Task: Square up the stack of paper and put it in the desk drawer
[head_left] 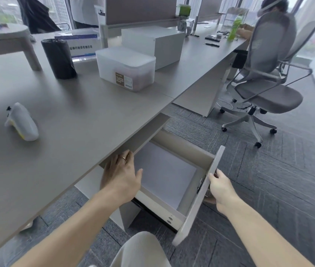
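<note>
A grey desk surface (75, 116) is carrying several things well clear of the drawer: a white handheld device (22, 122) lying on its side near the left edge, a black bin (58, 58) standing upright further back, a frosted plastic box (126, 68) with a brown label, and a white box (152, 43) just behind it. To the right, grey office chairs (264, 78) are standing on the carpeted floor (278, 180), and a seated person (274, 8) is partly showing behind one.

The desk drawer (197, 191) is sitting pulled out below the surface edge. The stack of paper (164, 174) is lying flat on the drawer bottom, white, its edges looking even, its far end running back under the desk.

The left hand (121, 174) is resting over the near left side of the drawer, fingers spread and loose, its grip holding nothing, a ring showing on one finger. The right hand (221, 187) is gripping the drawer front panel, thumb over its top edge and fingers behind.
</note>
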`<action>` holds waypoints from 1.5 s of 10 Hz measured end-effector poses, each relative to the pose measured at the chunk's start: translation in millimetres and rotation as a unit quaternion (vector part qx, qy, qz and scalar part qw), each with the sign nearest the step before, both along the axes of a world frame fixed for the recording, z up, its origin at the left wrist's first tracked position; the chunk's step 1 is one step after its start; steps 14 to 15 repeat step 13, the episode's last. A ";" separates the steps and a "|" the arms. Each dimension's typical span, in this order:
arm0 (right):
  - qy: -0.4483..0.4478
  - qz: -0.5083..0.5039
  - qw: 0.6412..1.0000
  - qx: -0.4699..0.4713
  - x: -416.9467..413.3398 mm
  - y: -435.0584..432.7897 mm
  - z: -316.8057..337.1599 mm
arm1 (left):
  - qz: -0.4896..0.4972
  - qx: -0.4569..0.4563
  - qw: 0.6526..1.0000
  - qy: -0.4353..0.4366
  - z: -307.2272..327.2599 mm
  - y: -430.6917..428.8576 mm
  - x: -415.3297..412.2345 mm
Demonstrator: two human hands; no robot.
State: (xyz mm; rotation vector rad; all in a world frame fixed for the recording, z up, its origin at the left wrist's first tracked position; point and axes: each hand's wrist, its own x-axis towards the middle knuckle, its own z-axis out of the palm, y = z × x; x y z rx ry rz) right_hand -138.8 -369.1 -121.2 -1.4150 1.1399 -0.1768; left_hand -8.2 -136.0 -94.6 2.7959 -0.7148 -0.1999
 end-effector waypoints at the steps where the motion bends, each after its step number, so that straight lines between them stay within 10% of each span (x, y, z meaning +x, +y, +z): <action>1: -0.022 0.008 1.000 0.018 16.5 10.1 6.5 | 0.007 0.001 1.000 0.006 1.7 -4.6 -0.5; 12: -0.098 0.126 0.966 0.202 160.1 91.4 12.7 | -0.017 -0.016 0.998 -0.056 -7.6 0.4 9.3; 15: -0.090 0.115 0.987 0.063 146.5 73.4 42.5 | -0.031 -0.008 0.998 -0.045 -5.9 0.6 7.4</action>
